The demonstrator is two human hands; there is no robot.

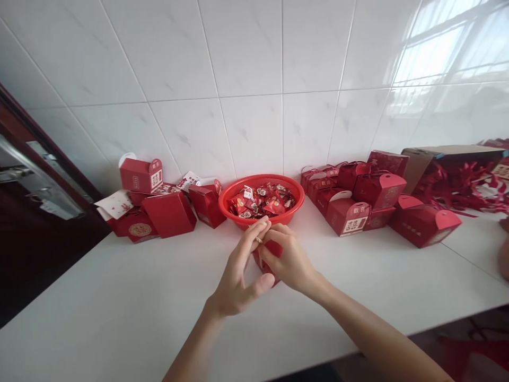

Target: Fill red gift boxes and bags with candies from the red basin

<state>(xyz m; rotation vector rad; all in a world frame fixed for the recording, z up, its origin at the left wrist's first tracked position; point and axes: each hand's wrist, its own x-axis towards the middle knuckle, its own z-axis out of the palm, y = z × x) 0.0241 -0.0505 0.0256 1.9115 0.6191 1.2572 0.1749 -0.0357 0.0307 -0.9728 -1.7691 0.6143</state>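
A small red cardboard gift box (274, 277) stands on the table in front of me, mostly hidden behind my hands. My left hand (240, 276) is at its left side, fingers stretched along the top and thumb held apart in front. A gold-coloured band shows on or by one of its fingers. My right hand (287, 253) has its fingers bent and pinched at the upper part of the box, close to the left fingertips. Just behind both hands sits a red plastic basket (297, 211) full of sweets in red wrappers (274, 205).
Several red boxes (169, 215) and white printed cards (115, 205) are piled on the left. On the right stand several closed gift boxes (350, 212). Beyond them, an open carton (415, 162) lies near red ribbons (449, 183). Part of another person (504, 249) shows at the right edge. A tiled wall backs the table.
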